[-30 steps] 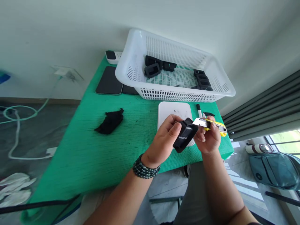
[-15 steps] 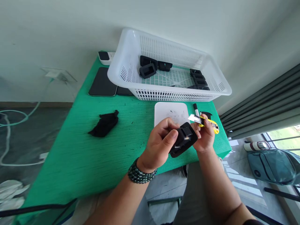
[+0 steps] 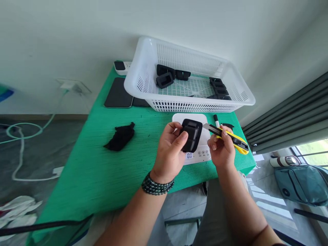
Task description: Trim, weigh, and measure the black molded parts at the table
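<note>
My left hand (image 3: 171, 147) is closed round a black rubber block (image 3: 191, 134) and holds it upright above a white digital scale (image 3: 201, 153). My right hand (image 3: 222, 147) grips a yellow utility knife (image 3: 232, 138) with its blade out, the tip pointing left at the block's right edge. Both hands hover over the right front part of the green table (image 3: 102, 164). A beaded bracelet (image 3: 156, 185) is on my left wrist.
A white plastic basket (image 3: 143, 73) at the back holds several black rubber parts (image 3: 165, 79). A black marker (image 3: 216, 120) lies by the scale. A black cloth (image 3: 120, 136) lies mid-table. Dark tablets (image 3: 119, 93) and a white device (image 3: 121, 66) sit at the back left. A teal bag (image 3: 302, 182) is on the floor.
My left hand has turned the black block upright and raised it over the scale. The knife has dropped lower, its blade now at the block's right side. The scale's display now shows.
</note>
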Available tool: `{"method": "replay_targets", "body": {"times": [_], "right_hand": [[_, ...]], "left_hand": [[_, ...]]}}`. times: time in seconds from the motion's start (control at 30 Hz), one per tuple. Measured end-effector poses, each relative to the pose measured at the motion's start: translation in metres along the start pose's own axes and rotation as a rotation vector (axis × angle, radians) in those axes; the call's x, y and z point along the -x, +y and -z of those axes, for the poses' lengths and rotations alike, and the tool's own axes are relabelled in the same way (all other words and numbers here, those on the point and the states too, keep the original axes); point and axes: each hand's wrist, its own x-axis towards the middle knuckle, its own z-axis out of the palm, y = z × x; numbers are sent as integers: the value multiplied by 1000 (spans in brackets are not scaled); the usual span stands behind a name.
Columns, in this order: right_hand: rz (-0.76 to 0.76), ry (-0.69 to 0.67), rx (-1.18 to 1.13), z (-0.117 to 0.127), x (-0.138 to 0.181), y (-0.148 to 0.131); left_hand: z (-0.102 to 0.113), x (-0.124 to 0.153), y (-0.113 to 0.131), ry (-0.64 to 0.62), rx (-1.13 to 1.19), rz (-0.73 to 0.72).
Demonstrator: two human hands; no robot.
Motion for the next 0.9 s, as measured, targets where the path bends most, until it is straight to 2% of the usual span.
{"method": "replay_targets", "body": {"times": [0.2, 0.4, 0.6, 0.7, 0.9], "right_hand": [[133, 113, 57, -2, 4, -1], [181, 36, 118, -6, 13, -3], [195, 61, 113, -4, 11, -7], [207, -5, 120, -4, 12, -10], [149, -205, 159, 1, 19, -10]], "left_hand": [[5, -5, -5, -25, -27, -54], [-2, -1, -12, -85, -295, -196], [-6, 0, -13, 19, -381, -278], [-3, -1, -13, 37, -447, -299], [5, 0, -16, -23, -579, -327]]}}
